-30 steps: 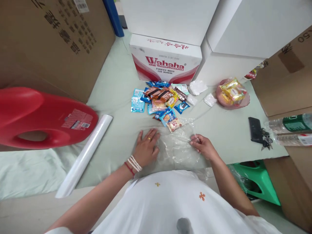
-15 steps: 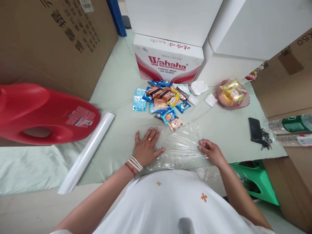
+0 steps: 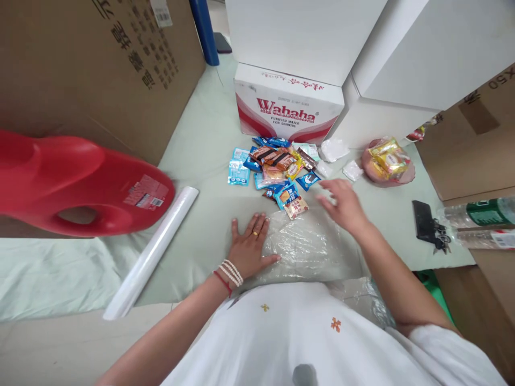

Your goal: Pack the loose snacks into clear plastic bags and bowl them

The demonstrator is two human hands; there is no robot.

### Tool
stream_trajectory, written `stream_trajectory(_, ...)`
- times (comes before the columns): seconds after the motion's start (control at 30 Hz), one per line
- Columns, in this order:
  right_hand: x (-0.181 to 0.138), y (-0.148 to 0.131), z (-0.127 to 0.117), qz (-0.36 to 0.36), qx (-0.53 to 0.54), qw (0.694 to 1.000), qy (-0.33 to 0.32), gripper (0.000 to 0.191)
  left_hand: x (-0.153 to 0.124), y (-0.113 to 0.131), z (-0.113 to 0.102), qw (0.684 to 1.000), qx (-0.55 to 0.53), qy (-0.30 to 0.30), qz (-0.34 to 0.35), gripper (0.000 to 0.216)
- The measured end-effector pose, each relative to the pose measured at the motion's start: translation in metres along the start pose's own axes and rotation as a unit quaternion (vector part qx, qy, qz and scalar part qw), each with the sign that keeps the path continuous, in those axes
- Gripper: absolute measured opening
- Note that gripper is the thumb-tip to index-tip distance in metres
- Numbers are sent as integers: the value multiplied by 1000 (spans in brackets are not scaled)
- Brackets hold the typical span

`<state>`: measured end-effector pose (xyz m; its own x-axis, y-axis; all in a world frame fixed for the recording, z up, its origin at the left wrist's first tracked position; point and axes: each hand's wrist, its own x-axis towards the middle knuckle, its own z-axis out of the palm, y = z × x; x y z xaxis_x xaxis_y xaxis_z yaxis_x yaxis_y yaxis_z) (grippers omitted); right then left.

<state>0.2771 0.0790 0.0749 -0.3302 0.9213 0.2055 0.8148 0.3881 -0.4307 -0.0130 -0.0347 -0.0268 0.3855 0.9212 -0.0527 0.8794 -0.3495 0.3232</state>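
Observation:
My left hand [image 3: 250, 245] lies flat with fingers spread, pressing the left edge of a clear plastic sheet [image 3: 308, 244] onto the green cloth. My right hand [image 3: 341, 206] hovers above the sheet's far right part, fingers apart, holding nothing. Just left of its fingertips is a small dark blue snack packet [image 3: 308, 180]. Beyond the sheet sits a pile of wrapped snacks [image 3: 277, 166], in blue, brown and yellow wrappers. A cream-coloured packet [image 3: 296, 207] rests at the sheet's far edge.
A red jug [image 3: 116, 187] and a white roll [image 3: 153, 252] lie at left. Behind the snacks stands a Wahaba carton [image 3: 287, 107]. At right are a pink bowl [image 3: 404, 177] of snacks, white folded packets [image 3: 335, 150], a black wallet-like item [image 3: 423, 220] with keys, and plastic bottles [image 3: 478, 213].
My right hand has let go of the plastic sheet's right side and moved away from me toward the snacks. The sheet now lies slacker. My left hand stays flat on it.

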Motion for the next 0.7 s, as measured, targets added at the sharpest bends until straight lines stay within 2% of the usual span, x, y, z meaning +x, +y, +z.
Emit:
stream_trajectory(0.1, 54, -56, 52, -120, -45, 991, -31, 59, 0, 0, 0, 1000, 1, 7, -2, 98)
stream_trajectory(0.17, 83, -70, 79, -144, -68, 985, -72, 54, 0, 0, -1, 1000, 1, 7, -7, 99)
stream_trajectory(0.2, 95, -68, 86, -133, -71, 985, -82, 47, 0, 0, -1, 1000, -1, 6, -9, 99)
stream_trajectory(0.27, 118, -48, 91, -86, -60, 992, -68, 37, 0, 0, -1, 1000, -10, 5, -12, 100)
stream_trajectory(0.33, 134, -15, 84, -31, -19, 999, -18, 35, 0, 0, -1, 1000, -19, 5, -10, 101)
stream_trajectory(0.43, 144, 35, 68, 57, 112, 991, 42, 33, -1, -2, 2, 999, -28, 15, -2, 101)
stream_trajectory(0.57, 126, 73, 56, 176, 285, 939, 76, 36, -2, -4, 4, 999, -28, 20, 3, 101)
stream_trajectory(0.7, 98, 89, 55, 232, 326, 913, 83, 30, -1, -4, 3, 1000, -25, 11, 1, 99)
